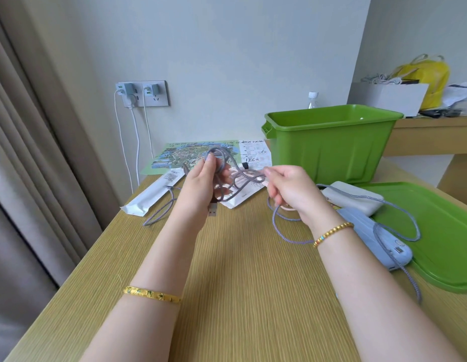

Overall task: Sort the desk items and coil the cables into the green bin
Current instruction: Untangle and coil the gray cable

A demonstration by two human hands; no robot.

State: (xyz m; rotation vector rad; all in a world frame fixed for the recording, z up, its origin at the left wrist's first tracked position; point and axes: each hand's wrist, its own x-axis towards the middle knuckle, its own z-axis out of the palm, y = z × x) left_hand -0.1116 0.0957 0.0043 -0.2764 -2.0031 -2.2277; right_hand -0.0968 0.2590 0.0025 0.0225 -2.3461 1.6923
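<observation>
Head view, left to right. Left hand (pixel 205 178): fingers curled round several gathered loops of the braided grey cable (pixel 227 176), its USB plug (pixel 212 210) dangling just below the palm. Right hand (pixel 284 189): pinches the next stretch of cable; slack trails past its wrist over the blue case (pixel 378 241) and green lid (pixel 441 231). Green bin (pixel 331 142): beyond the right hand. Handling, as judged: light, limp, springy; grip the loop bundle, never the plug.
</observation>
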